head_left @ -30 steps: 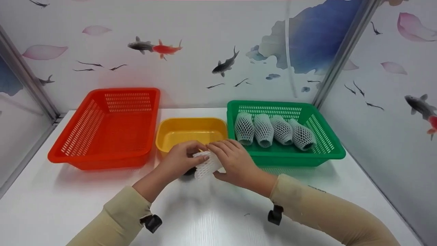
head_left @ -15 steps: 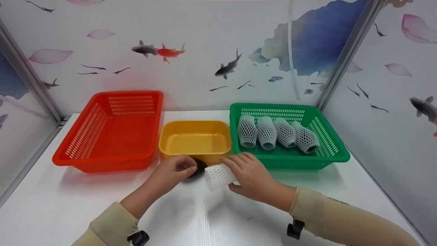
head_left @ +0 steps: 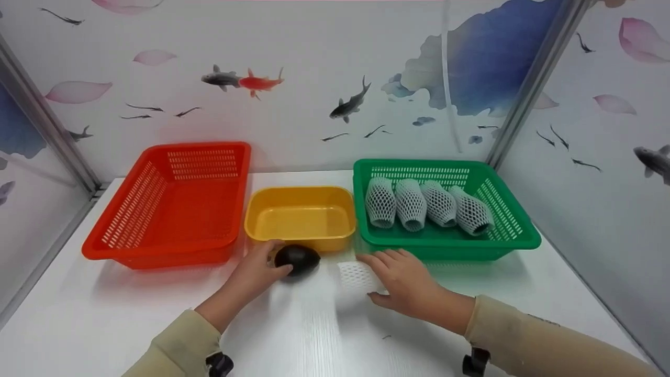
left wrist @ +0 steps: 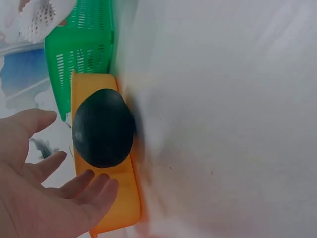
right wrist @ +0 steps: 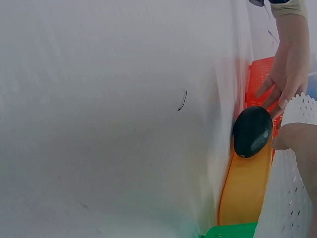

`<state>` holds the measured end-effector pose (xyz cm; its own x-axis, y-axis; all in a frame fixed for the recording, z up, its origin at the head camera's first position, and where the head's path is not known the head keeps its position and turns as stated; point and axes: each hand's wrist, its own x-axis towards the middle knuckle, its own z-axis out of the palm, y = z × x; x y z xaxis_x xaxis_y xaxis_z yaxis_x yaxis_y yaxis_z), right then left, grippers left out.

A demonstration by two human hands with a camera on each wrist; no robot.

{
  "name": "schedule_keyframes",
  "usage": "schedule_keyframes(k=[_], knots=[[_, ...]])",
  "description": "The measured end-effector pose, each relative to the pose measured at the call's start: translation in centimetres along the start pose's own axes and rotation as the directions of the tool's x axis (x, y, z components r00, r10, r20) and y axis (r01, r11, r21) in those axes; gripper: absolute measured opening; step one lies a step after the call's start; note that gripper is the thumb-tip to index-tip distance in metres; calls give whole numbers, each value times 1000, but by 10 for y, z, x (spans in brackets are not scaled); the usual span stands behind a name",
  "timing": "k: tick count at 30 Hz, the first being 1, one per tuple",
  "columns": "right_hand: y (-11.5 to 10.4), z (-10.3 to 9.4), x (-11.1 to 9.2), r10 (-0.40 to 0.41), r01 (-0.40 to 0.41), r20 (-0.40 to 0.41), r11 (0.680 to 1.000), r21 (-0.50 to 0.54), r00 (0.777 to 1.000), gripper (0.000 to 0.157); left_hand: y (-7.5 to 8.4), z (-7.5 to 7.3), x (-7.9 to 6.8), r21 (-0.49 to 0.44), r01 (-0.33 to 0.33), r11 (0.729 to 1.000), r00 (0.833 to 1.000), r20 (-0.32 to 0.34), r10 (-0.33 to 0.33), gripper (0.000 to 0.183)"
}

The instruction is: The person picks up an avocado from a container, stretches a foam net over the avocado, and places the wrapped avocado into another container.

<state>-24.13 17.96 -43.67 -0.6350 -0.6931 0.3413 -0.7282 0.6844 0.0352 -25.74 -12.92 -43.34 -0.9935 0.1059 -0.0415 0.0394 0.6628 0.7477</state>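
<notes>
A dark green, egg-shaped fruit like an avocado [head_left: 298,261] lies on the table in front of the yellow basin. My left hand [head_left: 256,267] is at its left side, thumb and fingers spread apart; in the left wrist view these fingers [left wrist: 79,186] are loosely extended beside the fruit. My right hand [head_left: 405,283] holds a white foam net sleeve [head_left: 357,276] between thumb and fingers, to the right of the fruit. The sleeve's near end points left, and a thumb [right wrist: 287,136] lies over it in the right wrist view.
A red basket [head_left: 204,209] stands at the left and a yellow basin [head_left: 298,243] in the middle. Several net-wrapped pieces [head_left: 411,204] lie in the green basket [head_left: 445,251] on the right. A small dark scrap [head_left: 387,337] lies on the table; patterned walls enclose the back and sides.
The right hand has drawn the foam net rightward, away from the left hand. The dark fruit has come into full view, and the left hand has spread beside it.
</notes>
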Motion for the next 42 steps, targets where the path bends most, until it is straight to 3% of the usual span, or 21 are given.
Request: schedule_keyframes(k=[4, 6, 14, 17, 21, 27, 32, 36, 42], knots=[[3, 0, -6, 18, -19, 44, 999, 32, 999, 70, -4, 5, 8, 94, -55, 994, 998, 26, 52, 75], [5, -1, -9, 18, -20, 61, 999, 36, 998, 70, -4, 7, 11, 103, -50, 993, 998, 38, 46, 78], [10, -6, -13, 17, -19, 80, 1000, 16, 997, 67, 1, 12, 14, 144, -2, 990, 999, 42, -5, 55], [11, -7, -14, 25, -27, 99, 1000, 15, 995, 66, 2, 15, 14, 154, -33, 988, 998, 51, 25, 63], [11, -9, -14, 42, -45, 127, 999, 17, 991, 66, 4, 21, 13, 148, -21, 989, 998, 64, 12, 77], [13, -15, -13, 49, -50, 151, 999, 2, 987, 65, 7, 26, 14, 131, -5, 991, 995, 99, -8, 73], [14, -17, -13, 70, -71, 182, 997, -4, 981, 64, 10, 26, 11, 115, -60, 992, 991, 126, 45, 67], [17, -18, -14, 91, -91, 200, 996, -11, 975, 63, 15, 22, 4, 80, -140, 987, 981, 148, 127, 63], [20, -16, -14, 114, -107, 170, 993, -46, 979, 62, 19, 16, -8, -57, -213, 975, 960, 174, 220, 63]])
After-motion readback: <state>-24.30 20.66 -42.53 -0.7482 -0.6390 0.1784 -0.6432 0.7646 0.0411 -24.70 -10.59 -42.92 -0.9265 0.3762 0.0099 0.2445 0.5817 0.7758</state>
